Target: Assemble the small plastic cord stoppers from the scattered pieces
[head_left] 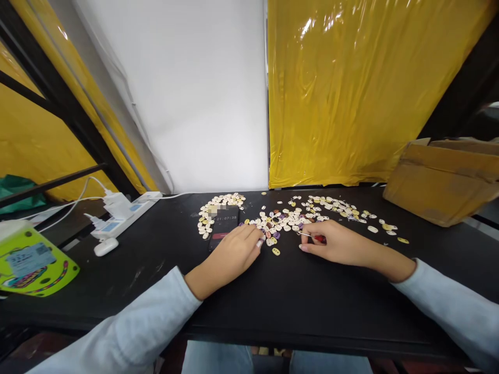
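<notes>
My left hand (237, 252) rests at the near left edge of a heap of small oval pieces with holes (286, 221). Its fingers are curled in toward the thumb, and a whitish spot shows at the tips; what they pinch is not clear. In my right hand (331, 241) is a small screwdriver-like tool with a red handle (320, 239). The tool's thin metal shaft points left, over the heap's near edge. Most pieces are cream white, some yellow, purple or brown. One yellow piece (276, 251) lies apart between my hands.
A phone (226, 221) showing a timer lies left of the heap, partly ringed by more pale pieces (205, 218). Further left are a power strip (128, 213), a white case (106, 246) and a green container (35, 265). A cardboard box (440, 179) stands at right.
</notes>
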Tool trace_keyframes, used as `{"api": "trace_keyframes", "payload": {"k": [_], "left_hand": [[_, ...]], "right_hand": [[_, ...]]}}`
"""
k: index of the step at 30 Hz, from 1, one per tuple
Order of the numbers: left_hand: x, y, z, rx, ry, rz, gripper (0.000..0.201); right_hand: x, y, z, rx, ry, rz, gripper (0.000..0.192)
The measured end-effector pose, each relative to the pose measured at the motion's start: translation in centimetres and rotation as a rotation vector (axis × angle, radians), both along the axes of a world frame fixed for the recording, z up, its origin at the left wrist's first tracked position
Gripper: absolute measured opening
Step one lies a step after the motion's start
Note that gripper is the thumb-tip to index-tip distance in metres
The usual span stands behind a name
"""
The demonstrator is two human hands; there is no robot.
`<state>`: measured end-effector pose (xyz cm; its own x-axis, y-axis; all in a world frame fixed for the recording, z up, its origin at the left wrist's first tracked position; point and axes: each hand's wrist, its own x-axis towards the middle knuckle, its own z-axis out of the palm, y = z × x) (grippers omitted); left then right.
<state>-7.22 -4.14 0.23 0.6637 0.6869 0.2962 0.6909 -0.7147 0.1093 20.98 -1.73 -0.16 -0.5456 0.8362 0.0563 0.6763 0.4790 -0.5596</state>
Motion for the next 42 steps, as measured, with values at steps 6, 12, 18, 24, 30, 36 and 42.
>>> {"api": "trace_keyframes", "payload": {"k": [6,12,18,24,30,36,42], "left_hand": [[3.5,0.1,0.5,-0.345,-0.45,-0.086,0.012],[5.7,0.8,-0.6,-0.547,-0.991,-0.066,0.018],[5.1,0.8,-1.8,-0.784,-1.13,-0.021,0.011],[5.2,1.1,-2.0,-0.815,-1.143,0.034,0.008],[5.2,1.2,-1.9,-0.78,-1.109,0.053,0.013],[5.2,1.0,-1.7,-0.744,-1.084,0.032,0.013],[5.2,1.2,-1.8,-0.764,-1.1,0.032,0.012]], "right_hand": [[-2.0,0.3,1.0,-0.229,0.532,-0.038,0.028],[-4.6,0.5,0.6,-0.409,0.705,-0.022,0.031],[-4.0,-1.0,0.5,-0.208,0.543,0.012,0.027],[-3.4,-0.6,0.0,-0.122,0.416,0.0,0.028],[-2.9,-0.5,0.2,-0.061,0.339,-0.018,0.029],[-2.7,-0.8,1.0,-0.168,0.307,-0.021,0.033],[-2.4,-0.7,0.6,-0.506,0.53,0.015,0.034]]}}
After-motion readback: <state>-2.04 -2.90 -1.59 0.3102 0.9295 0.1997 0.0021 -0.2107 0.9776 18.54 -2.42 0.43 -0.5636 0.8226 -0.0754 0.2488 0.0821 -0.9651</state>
